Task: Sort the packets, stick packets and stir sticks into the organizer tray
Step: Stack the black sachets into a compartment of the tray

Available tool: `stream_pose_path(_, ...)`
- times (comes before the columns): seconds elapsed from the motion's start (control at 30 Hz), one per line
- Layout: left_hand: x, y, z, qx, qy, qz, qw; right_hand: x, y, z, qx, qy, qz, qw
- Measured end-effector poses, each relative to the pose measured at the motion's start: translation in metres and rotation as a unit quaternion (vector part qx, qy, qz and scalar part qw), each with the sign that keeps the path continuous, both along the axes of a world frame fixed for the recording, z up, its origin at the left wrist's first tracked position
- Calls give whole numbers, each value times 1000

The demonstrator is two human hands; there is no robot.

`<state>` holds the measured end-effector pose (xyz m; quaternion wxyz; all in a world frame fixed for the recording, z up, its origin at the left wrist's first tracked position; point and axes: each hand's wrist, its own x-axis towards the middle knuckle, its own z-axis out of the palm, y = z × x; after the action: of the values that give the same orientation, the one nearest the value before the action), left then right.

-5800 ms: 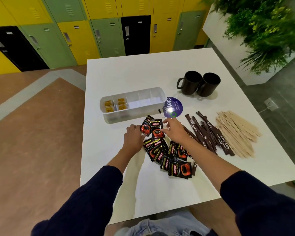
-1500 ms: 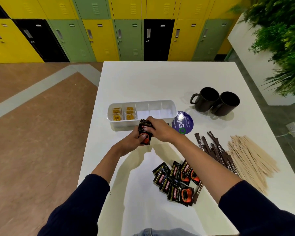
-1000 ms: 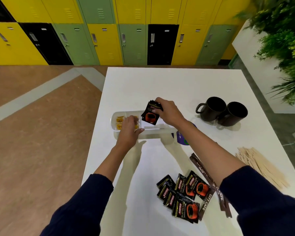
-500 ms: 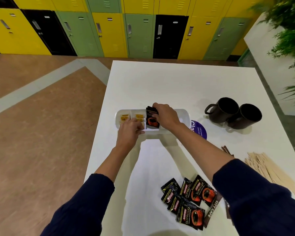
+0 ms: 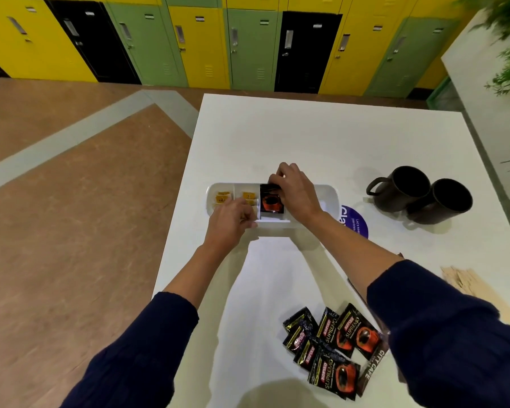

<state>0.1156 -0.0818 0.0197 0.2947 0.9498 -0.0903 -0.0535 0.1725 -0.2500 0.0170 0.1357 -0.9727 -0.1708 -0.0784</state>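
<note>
At frame centre, my right grip (image 5: pixel 297 195) is pinching the black-and-red coffee packets (image 5: pixel 272 203) in the white plastic organizer tray (image 5: pixel 329 196); my left grip (image 5: pixel 231 221) is clasping its near wall.

One wide-angle camera, worn on the head, looks forward and steeply down across the white table (image 5: pixel 321 136). The tray (image 5: pixel 330 195) sits mid-frame at arm's reach, sleeves (image 5: pixel 454 334) fill the bottom edge, and lockers (image 5: pixel 198 48) line the top (splayed by the lens).

The packets (image 5: pixel 348 334) gleam like glossy foil; the tray (image 5: pixel 329 194) is smooth white plastic; mugs (image 5: pixel 395 197) look matt; stir sticks (image 5: pixel 461 280) are bare pale wood.
</note>
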Motion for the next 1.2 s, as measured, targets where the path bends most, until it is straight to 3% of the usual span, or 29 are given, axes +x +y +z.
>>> stream_pose_path(0.23,1,0,0,-2,7,-5,1000,8,-7,2,-36,20,39,998)
stream_pose_path(0.4,0,0,-1,-6,3,-5,1000,3,-10,-3,-8,60,23,998)
stream_pose_path(0.63,1,1,-3,2,1,-10,1000,13,-7,0,-63,166,18,984)
stream_pose_path(1.0,2,2,-2,-3,6,-8,1000,17,-1,2,-155,139,11,978)
stream_pose_path(1.2,-1,-2,4,39,-23,-17,999,10,-7,15,-85,163,-8,983)
